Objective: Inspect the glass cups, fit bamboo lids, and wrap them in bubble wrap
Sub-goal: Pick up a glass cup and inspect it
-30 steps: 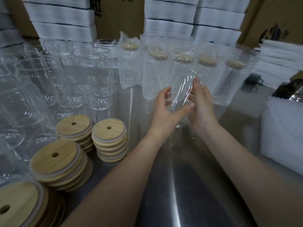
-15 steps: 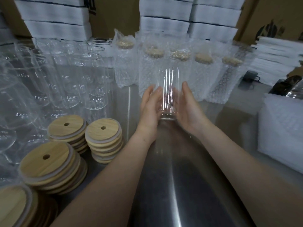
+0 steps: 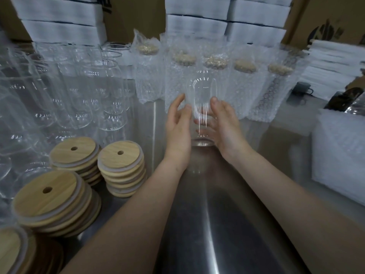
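The right hand [image 3: 225, 125] has its grip clamped on a tall, clear glass cup [image 3: 203, 91]: the thumb lies up the near side and the fingers [image 3: 199, 123] curl round the back, showing through the glass. The left hand [image 3: 177, 127] presses the opposite side with its fingers straight and apart, the thumb touching the wall. The glass cup stands upright between the two palms, with no lid on it and its thick base above the brushed steel tabletop [image 3: 217, 214]; whether the base touches the tabletop cannot be told.

Just behind it runs a row of lidded cups wrapped in bubble wrap [image 3: 245, 82]. To the left, near the forearm, sit stacks of round bamboo lids [image 3: 120, 155], each with a small hole and a pale ring. Beyond them crowd bare clear glasses [image 3: 88, 86]. A pile of white bubble wrap sheets [image 3: 339, 155] lies at the right edge, a dark mug [image 3: 302, 88] behind it. White flat boxes [image 3: 197, 20] are stacked along the back.
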{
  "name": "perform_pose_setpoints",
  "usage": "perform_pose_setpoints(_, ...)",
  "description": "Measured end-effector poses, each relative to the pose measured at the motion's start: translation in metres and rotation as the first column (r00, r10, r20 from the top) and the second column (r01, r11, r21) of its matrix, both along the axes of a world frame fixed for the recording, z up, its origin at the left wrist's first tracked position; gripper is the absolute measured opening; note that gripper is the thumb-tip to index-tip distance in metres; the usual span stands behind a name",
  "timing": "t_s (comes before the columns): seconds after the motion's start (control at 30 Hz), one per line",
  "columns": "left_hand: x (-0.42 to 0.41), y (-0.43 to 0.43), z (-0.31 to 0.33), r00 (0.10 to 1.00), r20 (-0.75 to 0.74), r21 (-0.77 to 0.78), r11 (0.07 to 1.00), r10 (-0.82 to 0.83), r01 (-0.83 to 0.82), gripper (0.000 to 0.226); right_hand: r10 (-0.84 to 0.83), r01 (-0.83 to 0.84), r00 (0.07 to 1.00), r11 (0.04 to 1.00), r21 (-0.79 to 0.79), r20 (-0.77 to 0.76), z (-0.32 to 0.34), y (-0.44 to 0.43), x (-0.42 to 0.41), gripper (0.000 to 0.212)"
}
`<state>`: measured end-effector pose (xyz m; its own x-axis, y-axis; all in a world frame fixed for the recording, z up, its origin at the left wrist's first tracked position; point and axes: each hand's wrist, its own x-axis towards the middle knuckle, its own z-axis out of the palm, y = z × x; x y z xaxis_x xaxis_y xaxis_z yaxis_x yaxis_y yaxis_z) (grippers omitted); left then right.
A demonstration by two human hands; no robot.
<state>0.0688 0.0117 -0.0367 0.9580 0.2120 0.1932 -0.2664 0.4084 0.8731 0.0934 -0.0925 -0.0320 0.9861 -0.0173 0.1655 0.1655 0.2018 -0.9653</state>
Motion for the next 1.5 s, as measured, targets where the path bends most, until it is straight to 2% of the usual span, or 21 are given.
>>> perform_pose_setpoints(0.07,-0.001,-0.002,0.002,1.0,-0.004,0.057,0.998,-0.019,0.02,0.043,-0.029,0.033,0.998,0.996,-0.078,0.046,-0.001,0.003,0.0,0.073)
perform_pose_setpoints(0.13,-0.003,-0.004,0.002,0.999,-0.004,0.11,0.993,-0.044,0.044,0.058,-0.034,0.045,0.996,0.99,-0.133,0.084,-0.003,0.006,0.0,0.067)
perform_pose_setpoints(0.2,-0.003,-0.005,0.002,0.999,-0.007,0.139,0.989,-0.05,0.05,0.064,-0.043,0.065,0.991,0.982,-0.175,0.127,-0.004,0.008,0.002,0.052)
perform_pose_setpoints(0.27,-0.004,-0.004,0.003,0.999,-0.003,0.125,0.991,-0.043,0.043,0.061,-0.048,0.076,0.988,0.978,-0.194,0.146,-0.003,0.009,0.003,0.034)
perform_pose_setpoints(0.33,-0.003,-0.003,0.003,1.0,-0.012,0.105,0.994,-0.022,0.023,0.061,-0.057,0.088,0.987,0.974,-0.21,0.151,-0.001,0.01,0.001,0.025)
perform_pose_setpoints(0.57,-0.007,0.002,0.006,0.995,-0.059,-0.047,0.996,-0.077,0.074,0.049,-0.058,0.081,0.99,0.981,-0.176,0.13,0.007,0.015,-0.006,0.028)
perform_pose_setpoints(0.73,-0.008,0.003,0.007,0.986,-0.066,-0.071,0.987,-0.151,0.147,0.02,0.064,-0.067,0.997,0.995,-0.07,-0.036,0.012,0.01,-0.004,0.052)
perform_pose_setpoints(0.83,-0.006,0.003,0.006,0.984,-0.089,-0.013,0.988,-0.152,0.152,0.022,0.116,-0.117,0.99,0.993,-0.001,-0.084,0.014,0.006,-0.002,0.064)
perform_pose_setpoints(0.93,-0.004,0.002,0.005,0.992,-0.058,0.079,0.99,-0.116,0.121,0.026,0.117,-0.116,0.989,0.993,0.02,-0.092,0.013,0.003,0.0,0.062)
perform_pose_setpoints(1.03,-0.004,-0.001,0.002,0.999,-0.027,0.165,0.985,-0.039,0.043,0.02,0.086,-0.083,0.992,0.996,0.038,-0.092,0.013,0.001,-0.001,0.056)
perform_pose_setpoints(1.13,-0.004,-0.001,0.002,1.0,-0.017,0.11,0.994,-0.007,0.009,0.024,0.013,-0.014,1.0,1.0,-0.009,-0.026,0.014,0.002,-0.005,0.048)
perform_pose_setpoints(1.3,-0.008,-0.001,0.001,0.999,0.041,0.132,0.991,-0.031,0.025,0.064,-0.057,0.074,0.992,0.984,-0.159,0.113,0.014,0.014,-0.013,0.041)
perform_pose_setpoints(1.37,-0.006,0.0,0.001,0.998,0.042,0.148,0.989,-0.036,0.029,0.063,-0.047,0.064,0.992,0.987,-0.147,0.12,0.014,0.015,-0.014,0.041)
perform_pose_setpoints(1.5,-0.007,0.004,0.004,0.996,0.01,0.078,0.993,-0.094,0.093,0.061,0.002,0.006,0.997,0.995,-0.103,0.081,0.018,0.009,-0.009,0.042)
